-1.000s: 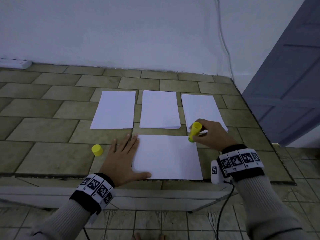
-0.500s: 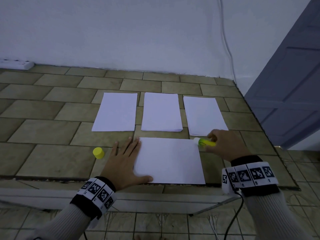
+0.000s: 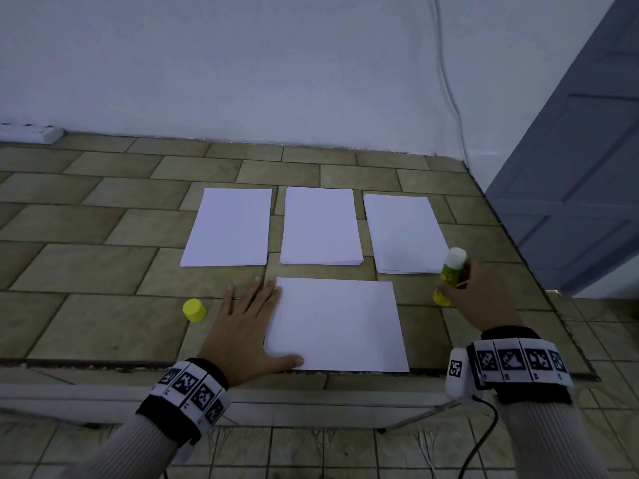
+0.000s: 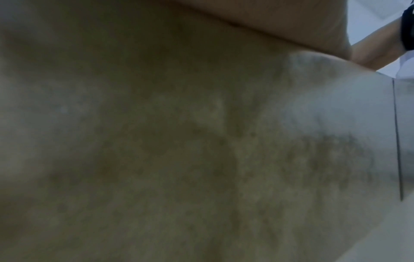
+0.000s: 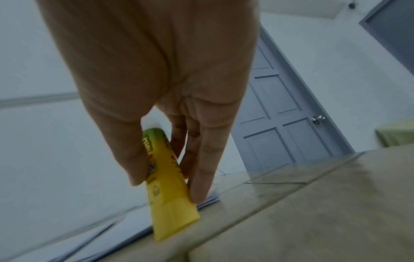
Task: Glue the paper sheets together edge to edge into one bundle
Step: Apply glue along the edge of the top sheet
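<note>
Fingers of the left hand [image 3: 246, 331] lie straight and spread, flat on the tiled tabletop [image 3: 86, 267], with the forefinger and thumb overlapping the left edge of the near sheet [image 3: 337, 326] and pinning it down; the left wrist view is only a blur of tile and tells nothing more. Just left of that hand stands the yellow cap [image 3: 194, 310], apart from everything. Beyond, three paper stacks lie in a row: the left stack [image 3: 228, 227], the middle stack [image 3: 320, 226] and the right stack [image 3: 404, 233], well apart from the left hand, each separated from its neighbour by a strip of tile. The near sheet sits landscape, close to the table's front edge, between the two hands. Paper like this is light, limp and easily creased or slid, so it is probably best pressed flat near an edge, as it is now, and lifted by a corner rather than the middle. On the right, the right hand [image 3: 479, 295] has thumb and fingers closed round the glue stick [image 3: 449, 276], uncapped and upright with its yellow base on the tile, just off the near sheet's right edge and touching or nearly touching the right stack's near corner.
</note>
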Available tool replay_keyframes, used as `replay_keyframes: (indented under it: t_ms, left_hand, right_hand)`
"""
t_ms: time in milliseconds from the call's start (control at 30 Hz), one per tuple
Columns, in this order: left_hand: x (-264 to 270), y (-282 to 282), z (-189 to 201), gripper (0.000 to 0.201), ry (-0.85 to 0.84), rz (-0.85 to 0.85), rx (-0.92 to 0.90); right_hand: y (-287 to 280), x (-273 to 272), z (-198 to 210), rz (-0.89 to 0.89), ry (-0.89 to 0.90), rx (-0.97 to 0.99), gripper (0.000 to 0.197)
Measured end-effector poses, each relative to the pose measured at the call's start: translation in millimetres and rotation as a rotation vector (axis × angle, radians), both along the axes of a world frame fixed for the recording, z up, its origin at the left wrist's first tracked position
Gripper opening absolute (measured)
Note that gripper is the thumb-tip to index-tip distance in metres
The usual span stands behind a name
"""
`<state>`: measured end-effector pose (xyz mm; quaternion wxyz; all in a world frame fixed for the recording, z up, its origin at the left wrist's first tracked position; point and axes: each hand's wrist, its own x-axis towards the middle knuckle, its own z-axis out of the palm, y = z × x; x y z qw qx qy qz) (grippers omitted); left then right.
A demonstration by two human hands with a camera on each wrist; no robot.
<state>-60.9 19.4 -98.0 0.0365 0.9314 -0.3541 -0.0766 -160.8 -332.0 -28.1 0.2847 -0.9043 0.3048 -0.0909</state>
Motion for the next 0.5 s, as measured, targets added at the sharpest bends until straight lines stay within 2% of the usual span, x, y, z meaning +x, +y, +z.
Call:
replay_keyframes:
  t_ms: [133, 333, 400, 500]
  left_hand:
    - [0.2, 0.5, -0.9, 0.129, -0.020, -0.007, 0.028]
    - [0.1, 0.5, -2.5, 0.128, -0.039, -0.012, 0.007]
    - [0.0, 0.8, -3.7, 0.126, -0.046, -0.013, -0.007]
    - [-0.2, 0.6, -6.8, 0.123, -0.068, -0.014, -0.038]
  right_hand:
    - [-9.7, -1.7, -9.2, -0.128, -0.035, 0.007, 0.036]
    - [-9.4, -4.0, -5.8, -0.171, -0.031, 0.075, 0.042]
    - [-4.7, -9.6, -1.7, -0.149, 0.148, 0.086, 0.032]
    - [10.5, -17.4, 2.2, -0.011, 0.464, 0.059, 0.039]
